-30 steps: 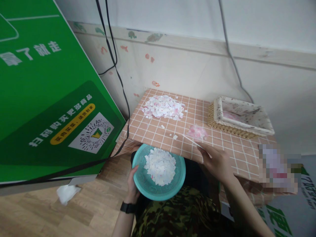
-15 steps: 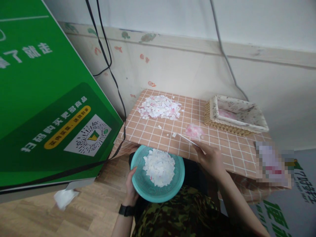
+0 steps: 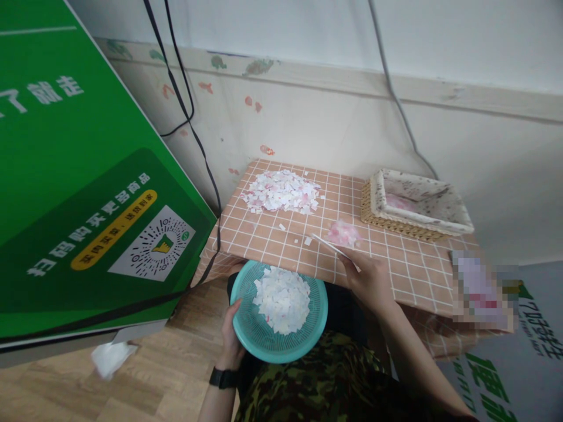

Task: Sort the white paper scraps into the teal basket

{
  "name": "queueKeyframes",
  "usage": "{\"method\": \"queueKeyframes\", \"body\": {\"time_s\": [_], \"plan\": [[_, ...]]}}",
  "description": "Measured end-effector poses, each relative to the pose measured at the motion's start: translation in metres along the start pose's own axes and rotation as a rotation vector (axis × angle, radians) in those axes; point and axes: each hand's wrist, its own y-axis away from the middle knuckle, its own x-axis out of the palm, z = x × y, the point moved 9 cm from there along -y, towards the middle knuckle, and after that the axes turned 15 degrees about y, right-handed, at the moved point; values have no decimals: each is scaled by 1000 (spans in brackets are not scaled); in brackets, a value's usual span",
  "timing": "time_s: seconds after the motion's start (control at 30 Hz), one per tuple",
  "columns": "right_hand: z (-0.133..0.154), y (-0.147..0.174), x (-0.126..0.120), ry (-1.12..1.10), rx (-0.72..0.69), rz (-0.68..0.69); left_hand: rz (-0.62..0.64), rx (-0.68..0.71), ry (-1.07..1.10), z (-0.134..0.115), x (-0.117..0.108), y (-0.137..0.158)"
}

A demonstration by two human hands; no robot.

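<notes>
My left hand (image 3: 231, 331) grips the left rim of a turquoise plastic colander (image 3: 323, 316), its thumb over the edge and its other fingers mostly hidden below. Inside the colander lies a heap of small white paper pieces (image 3: 284, 299). In my right hand (image 3: 369, 278) is a pair of slim white tweezers (image 3: 329, 244), closed on by my fingers and pointing left over the table. Just left of their tips a single white paper scrap (image 3: 308, 241) rests on the cloth. Beside the tweezers sits a small pile of pinkish scraps (image 3: 344, 233).
A checked brown cloth covers the table (image 3: 259, 237). White and pink paper bits form a large pile (image 3: 281, 191) at the back left. A lined wicker basket (image 3: 396, 225) stands at the right. Left is a green cabinet (image 3: 132, 152), with a black strap (image 3: 206, 158) hanging nearby.
The tweezer tips have shifted slightly right, from against the white scrap to just apart from it. The scrap stays on the cloth. The left hand still holds the colander.
</notes>
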Motion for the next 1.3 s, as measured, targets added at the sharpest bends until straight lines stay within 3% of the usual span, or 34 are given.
{"method": "queueKeyframes", "body": {"time_s": [0.37, 0.57, 0.73, 0.9, 1.1, 1.3], "plan": [[26, 6, 6, -76, -45, 65, -9, 10, -26, -2, 2, 2], [24, 3, -1, -94, -14, -5, 10, -15, 1, -2, 3, 3], [29, 1, 5, -139, -20, 67, -7, -12, -21, -3, -1, 2], [37, -36, 12, -118, -86, 24, -8, -8, -30, -3, -3, 0], [55, -94, 42, -52, -205, 153, 26, 17, -1, -5, -1, 0], [46, -85, 37, 12, -222, 198, 26, -19, 7, -2, -2, -1]]}}
